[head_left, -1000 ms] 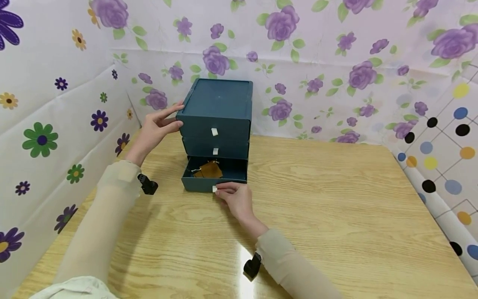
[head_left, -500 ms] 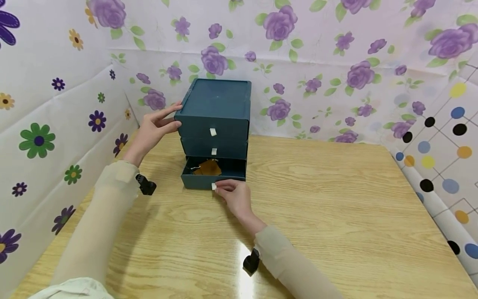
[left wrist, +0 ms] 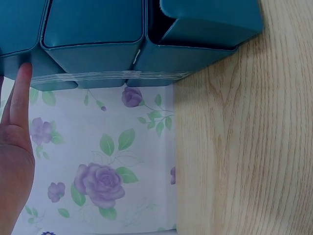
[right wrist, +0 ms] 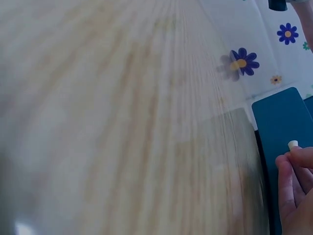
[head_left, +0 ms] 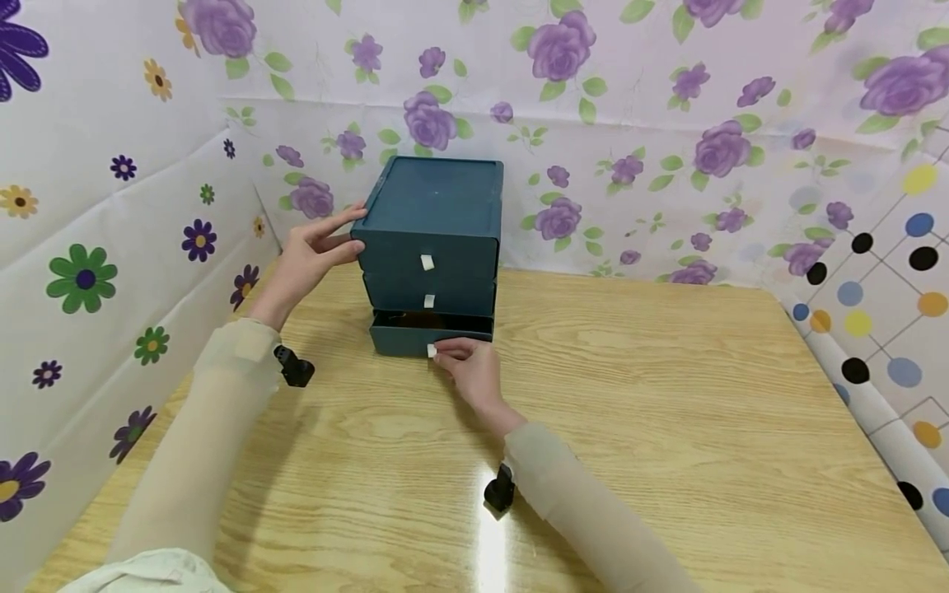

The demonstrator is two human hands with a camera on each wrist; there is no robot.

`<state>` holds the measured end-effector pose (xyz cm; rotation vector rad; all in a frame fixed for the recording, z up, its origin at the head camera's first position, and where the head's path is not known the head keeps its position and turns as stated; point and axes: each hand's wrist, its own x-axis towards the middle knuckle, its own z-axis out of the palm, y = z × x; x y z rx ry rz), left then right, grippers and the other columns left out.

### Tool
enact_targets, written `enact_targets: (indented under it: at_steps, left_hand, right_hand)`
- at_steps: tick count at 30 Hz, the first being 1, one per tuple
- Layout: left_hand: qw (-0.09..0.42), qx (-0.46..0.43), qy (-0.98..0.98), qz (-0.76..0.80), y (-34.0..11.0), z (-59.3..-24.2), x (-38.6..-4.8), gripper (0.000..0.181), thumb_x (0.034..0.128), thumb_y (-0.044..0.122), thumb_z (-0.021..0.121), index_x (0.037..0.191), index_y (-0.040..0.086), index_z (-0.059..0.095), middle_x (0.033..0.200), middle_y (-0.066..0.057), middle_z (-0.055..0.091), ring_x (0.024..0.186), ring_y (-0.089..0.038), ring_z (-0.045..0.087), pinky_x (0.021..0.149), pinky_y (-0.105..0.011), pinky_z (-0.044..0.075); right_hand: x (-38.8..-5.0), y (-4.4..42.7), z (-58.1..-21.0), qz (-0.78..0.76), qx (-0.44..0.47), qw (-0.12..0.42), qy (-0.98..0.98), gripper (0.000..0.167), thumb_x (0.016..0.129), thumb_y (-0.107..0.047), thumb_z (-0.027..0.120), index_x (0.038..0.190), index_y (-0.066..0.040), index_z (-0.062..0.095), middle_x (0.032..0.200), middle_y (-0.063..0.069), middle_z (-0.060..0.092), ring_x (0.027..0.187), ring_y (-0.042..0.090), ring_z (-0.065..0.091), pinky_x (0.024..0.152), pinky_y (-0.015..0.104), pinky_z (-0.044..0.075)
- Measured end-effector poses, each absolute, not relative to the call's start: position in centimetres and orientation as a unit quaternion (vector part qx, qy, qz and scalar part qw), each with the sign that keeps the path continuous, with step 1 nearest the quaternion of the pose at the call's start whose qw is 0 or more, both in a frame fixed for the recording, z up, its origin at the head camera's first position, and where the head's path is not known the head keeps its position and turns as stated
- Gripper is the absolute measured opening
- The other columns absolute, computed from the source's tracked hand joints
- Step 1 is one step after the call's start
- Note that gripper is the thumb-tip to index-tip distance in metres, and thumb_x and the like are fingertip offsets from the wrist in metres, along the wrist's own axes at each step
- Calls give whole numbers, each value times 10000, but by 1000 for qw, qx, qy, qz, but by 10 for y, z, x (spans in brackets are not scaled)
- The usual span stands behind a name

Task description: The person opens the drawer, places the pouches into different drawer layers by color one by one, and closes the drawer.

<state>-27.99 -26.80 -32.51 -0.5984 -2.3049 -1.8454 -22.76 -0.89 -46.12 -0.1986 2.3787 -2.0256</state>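
A dark blue cabinet (head_left: 433,193) of three stacked drawers stands on the table in the head view. Its bottom drawer (head_left: 400,341) is pulled partly out. My right hand (head_left: 474,375) pinches the small white pull tab (head_left: 432,351) on that drawer's front; the right wrist view shows the tab (right wrist: 293,144) at the fingertips. Straight fingers of my left hand (head_left: 307,259) rest against the cabinet's upper left side, also seen in the left wrist view (left wrist: 17,122). Inside the drawer, a brown pouch (head_left: 415,319) is mostly hidden in shadow.
The two upper drawers are closed, each with a white tab (head_left: 426,262) on its front. Around the wooden table (head_left: 667,412) hang patterned cloths, one with purple roses (head_left: 559,45) behind the cabinet. Black cameras are strapped to both wrists.
My right hand has moved away from me with the bottom drawer, which now sticks out less. The pouch has slid back with it, nearly out of sight. My left hand stays against the cabinet.
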Motion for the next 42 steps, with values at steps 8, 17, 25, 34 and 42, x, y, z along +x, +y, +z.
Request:
enact_targets:
  at_steps: [8,17,25,34,42]
  left_hand:
    - [67,-200,-759,-616,-267,-324,-277,508,963,80,626,1456,87,505,1591,23,384,1352,-222,536,882,-147,558]
    - [68,-202,-756,-619,-266,-326,-279,512,961,67,624,1457,68,497,1594,1,381,1260,-88,608,894,-154,555]
    - [66,-193,-760,-616,-266,-324,-278,511,960,87,632,1455,102,509,1589,38,387,1374,-263,507,890,-144,553]
    - [68,-196,-759,-617,-267,-328,-281,511,958,84,635,1453,102,512,1591,24,385,1361,-257,522,893,-148,554]
    - [71,-196,-758,-619,-267,-327,-280,505,960,79,630,1451,101,514,1587,26,392,1350,-231,537,892,-149,555]
  right_hand:
    - [-243,-11,-464,-641,-73,-15,764,122,867,-29,736,980,-34,784,967,165,771,863,254,748,724,410,623]
    - [-258,-10,-464,-622,-88,-41,777,121,888,-35,716,993,-22,774,1012,140,764,934,214,743,738,219,590]
    - [-259,-13,-466,-601,-106,-60,790,128,910,-43,692,1014,-22,763,1023,129,752,940,237,716,832,324,595]
    - [-259,-14,-466,-587,-103,-67,800,117,908,-53,697,997,-33,771,996,124,759,879,212,716,757,264,594]
    - [-264,-12,-459,-579,-113,-50,806,102,907,-31,692,960,-3,774,925,162,760,823,268,733,668,252,595]
